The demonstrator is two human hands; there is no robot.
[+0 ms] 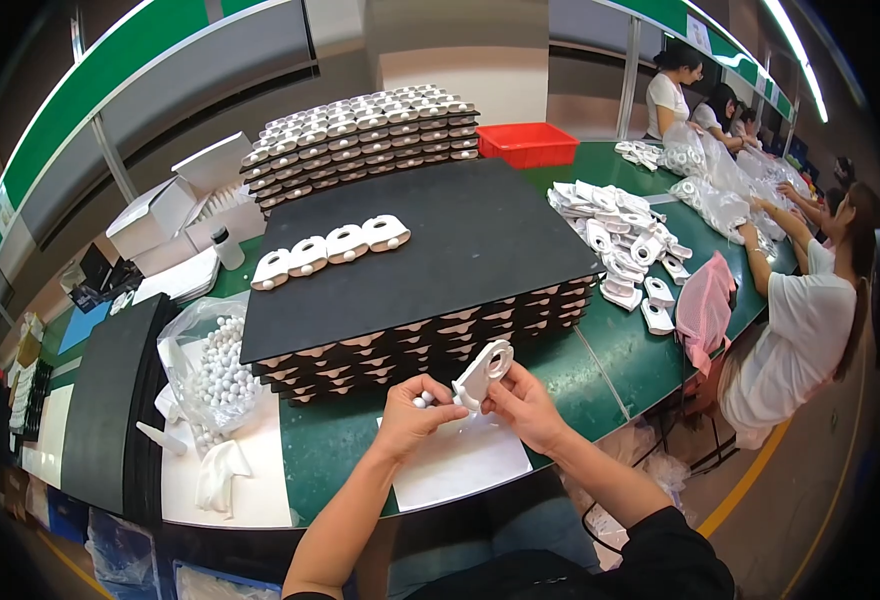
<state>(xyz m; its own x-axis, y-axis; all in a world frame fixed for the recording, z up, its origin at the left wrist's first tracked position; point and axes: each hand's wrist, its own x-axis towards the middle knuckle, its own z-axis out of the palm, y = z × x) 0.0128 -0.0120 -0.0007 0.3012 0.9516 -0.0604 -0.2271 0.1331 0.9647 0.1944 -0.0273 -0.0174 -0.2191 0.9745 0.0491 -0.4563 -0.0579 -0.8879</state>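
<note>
Over the near edge of the green table, my right hand (525,408) pinches a white plastic piece (478,378) with a round ring opening at its upper end. My left hand (408,418) is curled around a few small white balls (424,400), its thumb and fingertips at the lower end of the piece. Under both hands lies a white sheet (465,468). Beyond them, several similar white pieces (328,247) with balls at their fronts form a row on a black board (460,255), the top of a stack of boards loaded with such pieces.
Left of the stack sit a clear bag of white balls (222,375), a white nozzle bottle (161,438) and a white cloth (222,475). To the right are a heap of white pieces (625,235) and pink fabric (710,310). A red bin (527,146) stands behind; a co-worker (805,330) sits at right.
</note>
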